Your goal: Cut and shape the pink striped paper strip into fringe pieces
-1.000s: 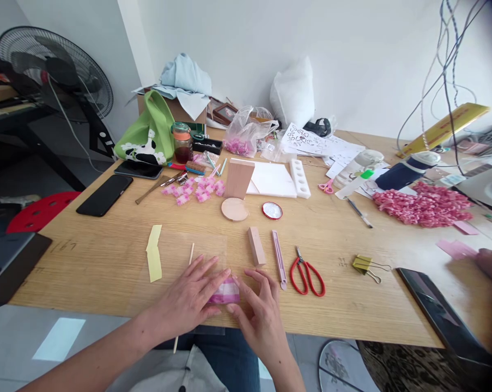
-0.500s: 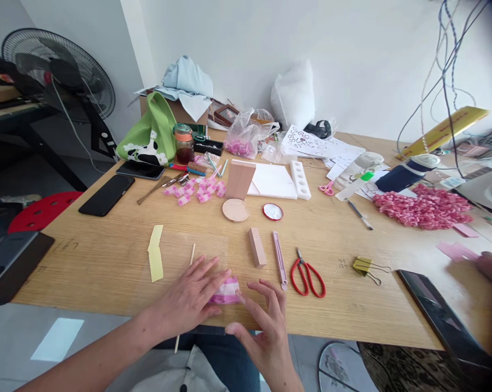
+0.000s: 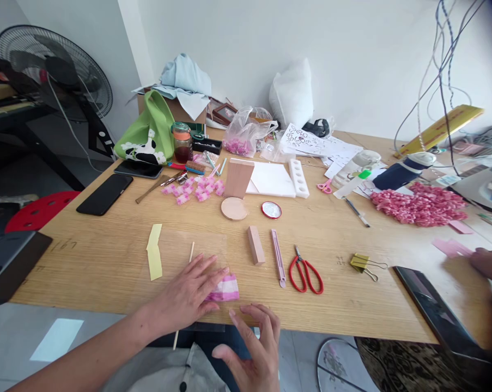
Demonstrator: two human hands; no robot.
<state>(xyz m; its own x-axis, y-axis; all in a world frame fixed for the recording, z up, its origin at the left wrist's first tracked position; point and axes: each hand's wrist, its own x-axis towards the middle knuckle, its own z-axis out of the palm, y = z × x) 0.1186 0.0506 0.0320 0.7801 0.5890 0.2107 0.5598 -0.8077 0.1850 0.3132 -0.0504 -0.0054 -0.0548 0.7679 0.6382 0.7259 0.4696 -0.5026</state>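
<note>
A small pink-and-white striped piece of cloth (image 3: 228, 288) lies on a clear sheet (image 3: 172, 245) near the table's front edge. My left hand (image 3: 192, 291) rests flat with fingers stretched, covering the cloth's left end. A thin wooden stick (image 3: 192, 251) passes beneath this hand, and its lower end shows past the table edge. My right hand (image 3: 254, 343) hovers at the front edge, fingers curved and apart, holding nothing. To the right of the cloth lie a wooden block (image 3: 255, 246), a pale pink slotted strip (image 3: 278, 258) and red-handled scissors (image 3: 306, 270).
Left of the sheet is a yellow paper strip (image 3: 155, 252). Behind are a round wooden disc (image 3: 235, 208), a red-rimmed lid (image 3: 271, 210) and pink checked pieces (image 3: 196, 188). A binder clip (image 3: 368, 265), a phone (image 3: 436, 310) and another person's hand (image 3: 489, 264) are at right.
My right hand has moved away from the cloth, down toward the table's front edge. My left hand stays on the cloth. The view has shifted slightly.
</note>
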